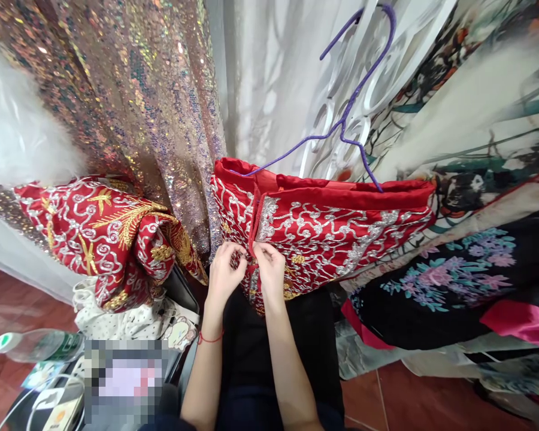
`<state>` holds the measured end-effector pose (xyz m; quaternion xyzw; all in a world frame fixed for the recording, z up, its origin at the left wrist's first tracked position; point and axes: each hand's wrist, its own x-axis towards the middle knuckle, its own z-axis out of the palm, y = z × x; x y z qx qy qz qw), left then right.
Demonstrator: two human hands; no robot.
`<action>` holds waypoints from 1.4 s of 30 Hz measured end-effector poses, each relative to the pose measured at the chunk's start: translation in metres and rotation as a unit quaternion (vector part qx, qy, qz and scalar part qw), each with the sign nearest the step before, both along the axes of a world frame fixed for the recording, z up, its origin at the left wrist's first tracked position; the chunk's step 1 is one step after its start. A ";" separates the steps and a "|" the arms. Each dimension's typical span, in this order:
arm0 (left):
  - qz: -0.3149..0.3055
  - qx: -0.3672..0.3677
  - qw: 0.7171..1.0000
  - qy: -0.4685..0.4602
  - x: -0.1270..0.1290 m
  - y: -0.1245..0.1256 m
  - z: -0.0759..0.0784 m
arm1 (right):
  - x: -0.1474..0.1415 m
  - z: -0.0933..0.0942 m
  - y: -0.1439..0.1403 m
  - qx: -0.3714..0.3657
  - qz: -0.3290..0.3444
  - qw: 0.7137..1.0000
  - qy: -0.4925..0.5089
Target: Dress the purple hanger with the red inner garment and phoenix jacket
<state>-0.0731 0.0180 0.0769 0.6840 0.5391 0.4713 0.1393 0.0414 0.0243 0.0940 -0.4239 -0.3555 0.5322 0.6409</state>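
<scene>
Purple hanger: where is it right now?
In the head view the purple hanger is upper centre-right, its arms inside the top of the red embroidered garment, above both hands pinching that garment's front edges.

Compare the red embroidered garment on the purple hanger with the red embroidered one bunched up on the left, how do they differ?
The garment on the hanger hangs spread from the purple hanger, and the left hand and right hand pinch its front edge. The bunched garment lies crumpled in a heap, untouched, and shows bolder gold motifs, while the hung one looks mostly silver. Both are red satin with swirling embroidery.
</scene>
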 end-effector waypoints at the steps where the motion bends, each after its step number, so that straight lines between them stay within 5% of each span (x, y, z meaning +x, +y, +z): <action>1: 0.020 -0.004 1.000 0.001 0.001 0.001 -0.003 | -0.001 -0.001 -0.001 0.001 -0.004 1.000 -0.004; 6: 0.088 0.028 0.995 0.023 0.014 0.014 -0.008 | -0.002 -0.007 -0.004 0.031 -0.041 0.997 -0.063; 10: 0.073 0.019 0.995 0.070 0.025 0.021 -0.007 | -0.002 -0.002 -0.008 0.029 -0.033 0.998 -0.041; 25: 0.091 0.027 0.995 0.026 0.050 -0.003 -0.014 | -0.004 0.101 0.008 0.090 -0.116 0.988 -0.055; 32: 0.047 -0.022 0.998 0.033 0.034 0.008 -0.006 | 0.009 0.101 0.016 0.153 -0.073 0.972 -0.164; 35: 0.017 0.002 1.000 -0.010 0.013 0.024 0.009 | 0.042 0.096 0.005 0.218 -0.134 0.916 -0.309; 39: 0.092 0.130 0.985 -0.067 -0.004 0.051 0.056 | 0.117 0.107 0.002 0.263 -0.388 0.753 -0.461; 42: 0.114 0.208 0.971 -0.009 -0.005 0.069 0.100 | 0.179 0.127 0.021 0.228 -0.449 0.670 -0.545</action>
